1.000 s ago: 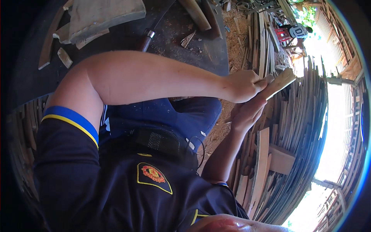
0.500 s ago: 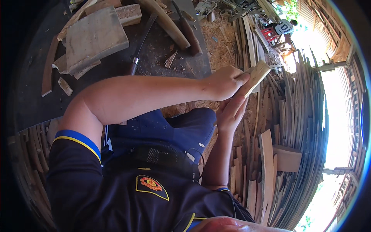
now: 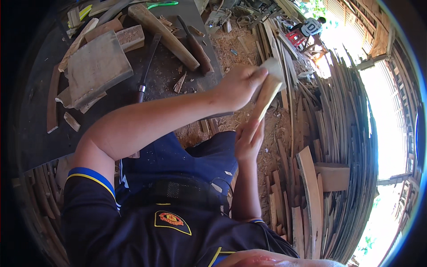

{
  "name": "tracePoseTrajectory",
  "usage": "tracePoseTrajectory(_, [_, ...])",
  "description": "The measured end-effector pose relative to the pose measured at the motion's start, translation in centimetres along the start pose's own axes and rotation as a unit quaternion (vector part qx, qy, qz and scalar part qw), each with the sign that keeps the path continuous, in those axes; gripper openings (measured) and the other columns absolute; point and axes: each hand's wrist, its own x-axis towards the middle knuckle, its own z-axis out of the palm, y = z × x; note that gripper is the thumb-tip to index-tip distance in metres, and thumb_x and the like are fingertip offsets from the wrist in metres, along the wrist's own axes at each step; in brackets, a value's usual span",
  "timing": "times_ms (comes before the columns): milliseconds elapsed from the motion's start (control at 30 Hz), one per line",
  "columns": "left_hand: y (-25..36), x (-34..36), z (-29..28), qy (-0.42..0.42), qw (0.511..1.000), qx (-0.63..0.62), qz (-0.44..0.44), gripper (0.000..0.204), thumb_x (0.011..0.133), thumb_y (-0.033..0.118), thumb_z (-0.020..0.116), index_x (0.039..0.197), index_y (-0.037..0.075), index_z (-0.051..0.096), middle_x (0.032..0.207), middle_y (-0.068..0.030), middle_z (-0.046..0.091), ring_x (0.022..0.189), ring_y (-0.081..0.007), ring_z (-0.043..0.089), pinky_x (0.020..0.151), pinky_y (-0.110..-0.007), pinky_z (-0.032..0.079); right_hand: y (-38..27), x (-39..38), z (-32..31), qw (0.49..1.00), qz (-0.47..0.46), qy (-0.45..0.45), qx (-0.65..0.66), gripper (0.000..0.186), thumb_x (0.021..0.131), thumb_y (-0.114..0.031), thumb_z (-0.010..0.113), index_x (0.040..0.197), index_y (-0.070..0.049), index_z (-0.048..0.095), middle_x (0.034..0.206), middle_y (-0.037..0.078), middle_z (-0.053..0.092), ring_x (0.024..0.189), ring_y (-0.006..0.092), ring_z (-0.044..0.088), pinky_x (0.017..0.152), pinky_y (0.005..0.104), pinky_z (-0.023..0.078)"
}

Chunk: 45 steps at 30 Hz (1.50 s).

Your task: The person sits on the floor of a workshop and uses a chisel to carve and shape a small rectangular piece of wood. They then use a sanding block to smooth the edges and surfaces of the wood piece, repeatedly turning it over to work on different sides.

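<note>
My left hand [image 3: 240,89] reaches across my body, fingers closed on a blurred pale grey flat piece [image 3: 273,71] against the upper end of a light wooden stick [image 3: 267,98]. My right hand [image 3: 247,142], lower and to the right, grips the stick's lower end. To the left, on the dark worktop [image 3: 38,138], lie a long blade with a dark handle [image 3: 141,93], a second wooden-handled tool [image 3: 198,53], a thick wooden rod [image 3: 162,35], a square weathered board [image 3: 100,71] and wood offcuts [image 3: 71,120].
Stacks of long planks [image 3: 338,115] fill the right side. Wood shavings cover the ground [image 3: 235,44] beyond the worktop edge. A person [image 3: 313,26] is beside a red plastic chair [image 3: 296,38] in the far upper right. A green-handled tool [image 3: 162,5] lies at the top.
Both hands and the stick have shifted left in the view, the left hand also upward, and the grey piece shows more at the stick's top. More of the worktop is visible.
</note>
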Motion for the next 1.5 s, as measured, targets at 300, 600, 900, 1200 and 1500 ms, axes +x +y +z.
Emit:
tracePoseTrajectory(300, [-2.5, -0.3, 1.6, -0.064, 0.998, -0.004, 0.019, 0.048, 0.108, 0.038, 0.041, 0.093, -0.001, 0.065, 0.063, -0.0063, 0.055, 0.056, -0.0153, 0.050, 0.059, -0.037, 0.042, 0.6, 1.5, 1.2, 0.997, -0.011, 0.058, 0.053, 0.056, 0.107, -0.053, 0.029, 0.108, 0.000, 0.049, 0.053, -0.004, 0.039, 0.043, 0.0035, 0.037, 0.039, 0.0207, 0.027])
tracePoseTrajectory(600, [-1.1, 0.3, 1.2, 0.067, 0.997, 0.027, 0.039, 0.044, 0.105, 0.028, 0.048, 0.078, -0.003, 0.063, 0.060, -0.0199, 0.059, 0.051, -0.0290, 0.059, 0.054, -0.043, 0.045, 1.7, 0.3, 1.2, 0.997, -0.029, 0.058, 0.031, 0.052, 0.109, -0.046, 0.031, 0.111, 0.002, 0.052, 0.055, -0.003, 0.039, 0.044, 0.0053, 0.038, 0.039, 0.0234, 0.029])
tracePoseTrajectory(900, [-2.5, 0.0, 0.7, 0.093, 0.992, 0.065, 0.062, 0.046, 0.108, 0.035, 0.043, 0.093, -0.001, 0.068, 0.068, -0.0183, 0.064, 0.058, -0.0229, 0.063, 0.057, -0.040, 0.047, -0.5, 1.8, 0.3, 1.000, 0.000, -0.015, -0.006, 0.066, 0.108, -0.044, 0.031, 0.150, 0.005, 0.033, 0.063, 0.006, 0.054, 0.051, 0.0109, 0.049, 0.048, 0.0326, 0.040])
tracePoseTrajectory(1200, [-2.8, -0.7, 1.7, 0.009, 0.994, 0.081, 0.074, 0.042, 0.107, 0.030, 0.046, 0.087, -0.002, 0.065, 0.061, -0.0152, 0.060, 0.050, -0.0221, 0.058, 0.051, -0.038, 0.043, -0.7, 3.4, 0.8, 0.997, -0.014, 0.027, 0.066, 0.057, 0.110, -0.044, 0.031, 0.132, 0.005, 0.051, 0.060, -0.005, 0.044, 0.047, 0.0020, 0.037, 0.041, 0.0218, 0.028])
tracePoseTrajectory(1500, [-1.1, -0.6, 1.5, 0.083, 0.988, 0.090, 0.096, 0.045, 0.109, 0.032, 0.039, 0.080, 0.003, 0.059, 0.058, -0.0129, 0.057, 0.048, -0.0239, 0.055, 0.050, -0.041, 0.043, -0.2, 1.9, 1.8, 0.996, -0.060, 0.047, 0.049, 0.051, 0.110, -0.040, 0.031, 0.117, 0.004, 0.055, 0.057, -0.004, 0.041, 0.045, 0.0035, 0.038, 0.041, 0.0224, 0.029])
